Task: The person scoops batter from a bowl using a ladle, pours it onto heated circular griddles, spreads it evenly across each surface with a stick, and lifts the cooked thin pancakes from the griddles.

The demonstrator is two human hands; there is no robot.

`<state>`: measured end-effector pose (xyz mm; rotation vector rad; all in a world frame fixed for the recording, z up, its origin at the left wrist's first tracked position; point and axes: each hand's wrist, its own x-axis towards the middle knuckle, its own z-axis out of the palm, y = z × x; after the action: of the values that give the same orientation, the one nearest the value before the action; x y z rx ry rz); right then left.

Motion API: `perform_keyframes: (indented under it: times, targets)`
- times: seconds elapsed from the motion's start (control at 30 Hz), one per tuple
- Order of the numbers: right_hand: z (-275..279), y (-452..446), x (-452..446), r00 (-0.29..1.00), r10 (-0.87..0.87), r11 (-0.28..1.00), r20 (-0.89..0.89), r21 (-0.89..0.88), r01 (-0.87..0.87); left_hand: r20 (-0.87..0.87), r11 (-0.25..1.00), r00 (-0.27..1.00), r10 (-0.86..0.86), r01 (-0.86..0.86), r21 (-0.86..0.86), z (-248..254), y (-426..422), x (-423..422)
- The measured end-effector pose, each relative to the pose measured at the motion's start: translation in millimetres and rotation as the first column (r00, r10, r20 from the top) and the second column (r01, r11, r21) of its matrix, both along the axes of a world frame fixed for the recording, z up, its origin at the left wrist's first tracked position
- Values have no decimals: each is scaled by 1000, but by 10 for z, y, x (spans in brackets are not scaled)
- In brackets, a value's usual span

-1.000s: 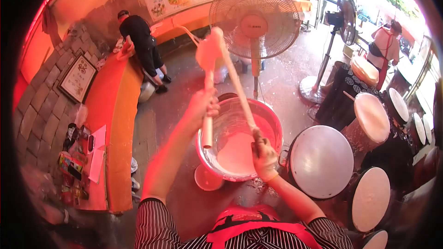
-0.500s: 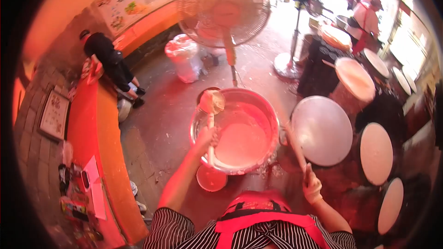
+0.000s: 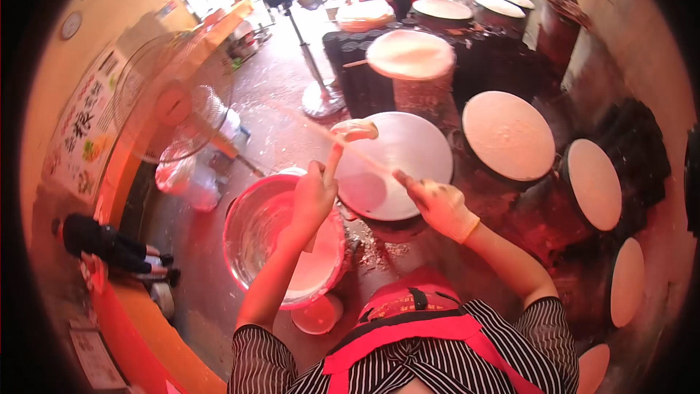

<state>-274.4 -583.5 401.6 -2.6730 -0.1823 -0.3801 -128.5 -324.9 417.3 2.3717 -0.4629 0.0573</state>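
Observation:
My left hand (image 3: 315,193) is closed round the handle of a ladle (image 3: 354,129), whose head is over the left part of a round grey griddle (image 3: 397,164). My right hand (image 3: 439,208), gloved, grips a long wooden stick (image 3: 350,147) that slants up and left across the ladle and is blurred at its far end. Below my left forearm stands a large basin (image 3: 232,248) with a pink rim, holding pale batter (image 3: 321,259). The griddle's surface is bare.
More round griddles covered with pale batter stand to the right (image 3: 509,135) and ahead (image 3: 410,54). A standing fan (image 3: 173,102) and a lined bin (image 3: 175,175) are at the left. A person in black (image 3: 106,242) bends at the orange counter (image 3: 146,321). Another person in red stands at the back.
The view has turned right. The ladle has gone from the basin's far edge to over the bare griddle. The stick has swung to the left, across the griddle.

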Motion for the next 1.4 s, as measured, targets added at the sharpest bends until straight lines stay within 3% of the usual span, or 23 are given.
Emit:
perform_keyframes:
  times: [0.07, 0.13, 0.17, 0.2, 0.23, 0.3, 0.37, 0.43, 0.5, 0.53, 0.57, 0.7, 0.77, 0.8, 0.83, 0.87, 0.93, 1.03, 1.13, 1.2, 1.27, 1.37, 1.4]
  targets:
    - [-53, -313, 65, 987, -155, 988, -36, -29, 154, 42, 998, 997, -63, 62, 19, -76, -467, -49]
    - [-226, -690, -5, 970, -216, 955, -113, 182, 234, 134, 993, 984, -114, 115, -4, -299, -839, -61]
    - [-458, -913, -56, 968, -224, 921, -116, 300, 249, 26, 988, 994, -109, 112, -108, -458, -1007, -68]
    - [-514, -1023, -136, 922, -111, 712, -371, 617, 334, -83, 974, 990, -110, 91, -209, -561, -1191, -106]
    - [-572, -1132, -218, 823, -10, 384, -568, 758, 527, -192, 950, 974, -118, 54, -306, -680, -1355, -133]
    - [-1028, -1216, -337, 845, 32, 140, -534, 840, 525, -330, 895, 939, -94, -65, -441, -1025, -1679, -138]
    - [-1358, -1207, -424, 850, 11, 28, -526, 850, 526, -483, 836, 872, -76, -208, -507, -1272, -1949, -150]
    - [-1702, -1145, -462, 881, -62, 55, -469, 880, 472, -519, 728, 846, -118, -282, -625, -1392, -2164, -140]
    - [-2102, -1072, -447, 902, -287, 545, -322, 719, 430, -541, 620, 823, -174, -335, -709, -1426, -2293, -24]
    - [-2061, -1010, -405, 886, -410, 709, -217, 536, 459, -511, 639, 840, -185, -292, -712, -1384, -2314, 49]
    - [-1995, -962, -494, 793, -458, 730, -402, 340, 594, -493, 596, 840, -226, -280, -752, -1336, -2327, 149]
    - [-1963, -746, -139, 728, -554, 665, -404, 310, 679, -473, 416, 782, -407, -302, -858, -551, -2196, 473]
    - [-2074, -692, 198, 769, -555, 682, -318, 356, 639, -418, 303, 667, -616, -289, -908, -140, -1933, 607]
    - [-2110, -688, 371, 809, -485, 645, -330, 490, 587, -337, 211, 592, -732, -274, -938, -1, -1818, 686]
    - [-2042, -668, 463, 829, -400, 517, -392, 650, 557, -243, 116, 507, -827, -268, -956, 150, -1712, 730]
    - [-1971, -646, 554, 840, -318, 350, -440, 769, 535, -233, 103, 501, -833, -275, -956, 292, -1599, 733]
    - [-1628, -551, 551, 837, -56, -202, -544, 828, 524, -334, 276, 574, -748, -190, -942, 445, -1292, 674]
    - [-1751, -111, 238, 841, -260, -371, -475, 853, 368, -475, 491, 680, -558, -190, -850, 314, -854, 357]
    - [-1964, 412, 196, 753, -402, -414, -521, 837, 358, -581, 615, 683, -443, -240, -751, -169, -279, -35]
    - [-1808, 703, 429, 729, -414, -438, -545, 822, 365, -638, 603, 682, -358, -353, -715, -591, 95, -282]
    - [-2036, 738, 895, 714, -477, -320, -513, 858, 403, -668, 526, 607, -429, -434, -732, -869, 504, -556]
    - [-1658, 798, 1398, 683, -468, -217, -561, 822, 527, -674, 436, 648, -354, -523, -732, -1018, 894, -841]
    - [-1736, 747, 1536, 725, -427, -188, -540, 838, 513, -709, 460, 646, -282, -558, -691, -1119, 1032, -898]
